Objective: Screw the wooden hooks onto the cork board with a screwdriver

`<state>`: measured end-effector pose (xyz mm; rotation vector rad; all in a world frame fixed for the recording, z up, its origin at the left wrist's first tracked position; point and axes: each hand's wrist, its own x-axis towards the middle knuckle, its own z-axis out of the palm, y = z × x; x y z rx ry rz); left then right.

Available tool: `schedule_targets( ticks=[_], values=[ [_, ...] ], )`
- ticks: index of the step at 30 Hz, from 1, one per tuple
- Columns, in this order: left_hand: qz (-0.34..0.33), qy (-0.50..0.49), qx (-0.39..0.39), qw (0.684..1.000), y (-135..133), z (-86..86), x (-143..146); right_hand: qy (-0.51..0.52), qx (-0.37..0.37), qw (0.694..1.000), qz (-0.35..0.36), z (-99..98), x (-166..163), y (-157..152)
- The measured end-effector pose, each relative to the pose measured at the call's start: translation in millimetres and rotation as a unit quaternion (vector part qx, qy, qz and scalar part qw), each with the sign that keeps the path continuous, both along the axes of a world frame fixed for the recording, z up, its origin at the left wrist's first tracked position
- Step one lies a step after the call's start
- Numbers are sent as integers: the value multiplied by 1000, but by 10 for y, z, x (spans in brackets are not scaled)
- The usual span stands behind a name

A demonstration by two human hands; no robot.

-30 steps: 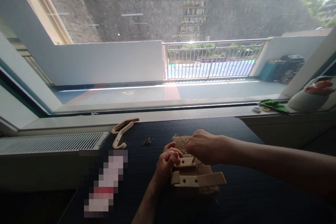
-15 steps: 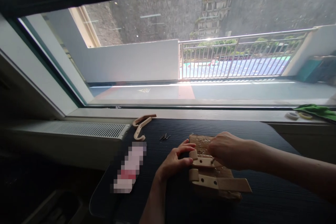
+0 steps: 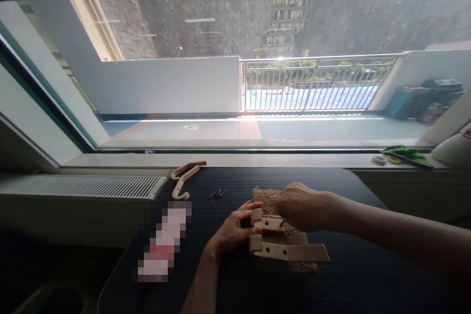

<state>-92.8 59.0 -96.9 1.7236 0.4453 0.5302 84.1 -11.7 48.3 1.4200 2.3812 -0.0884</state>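
Observation:
A small wooden board [image 3: 300, 241] lies on the dark table [image 3: 368, 274] with two pale wooden hooks across it. My left hand [image 3: 231, 228] grips the curled end of the upper hook [image 3: 267, 224], fingers closed on it. My right hand [image 3: 298, 206] is closed above the same hook, pinching something small and dark that I cannot make out at its shaft. The lower hook [image 3: 290, 251] lies free on the board, two holes showing. A few dark screws [image 3: 218, 193] lie on the table behind my left hand.
Two more wooden hooks [image 3: 184, 179] lie at the table's back left corner. A blurred white and red object [image 3: 164, 243] rests to the left. A radiator grille [image 3: 77, 187] runs left of the table. Green cloth and tape rolls [image 3: 401, 156] sit on the windowsill.
The view has shifted with my head. Both hands stay on the upper hook; my left fingers have closed more tightly on its curled end.

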Motion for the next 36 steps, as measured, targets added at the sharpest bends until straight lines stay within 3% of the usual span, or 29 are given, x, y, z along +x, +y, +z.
schedule_targets(
  ticks=[8,17,22,27,32,36],
  values=[
    [13,3,19,1000,-3,3,6,-40,-32,999,-5,41,-33,25],
    [14,8,23,1000,0,-3,18,-44,-39,998,-14,-75,3,59],
    [15,8,19,1000,-9,25,16,-53,-34,998,-27,-18,-4,66],
    [15,6,16,1000,-12,17,8,-57,-35,998,-14,62,-43,38],
    [13,5,15,1000,1,-4,21,-30,-5,999,31,15,-8,36],
    [12,6,21,1000,4,3,26,-35,-23,999,14,27,4,49]
  ],
)
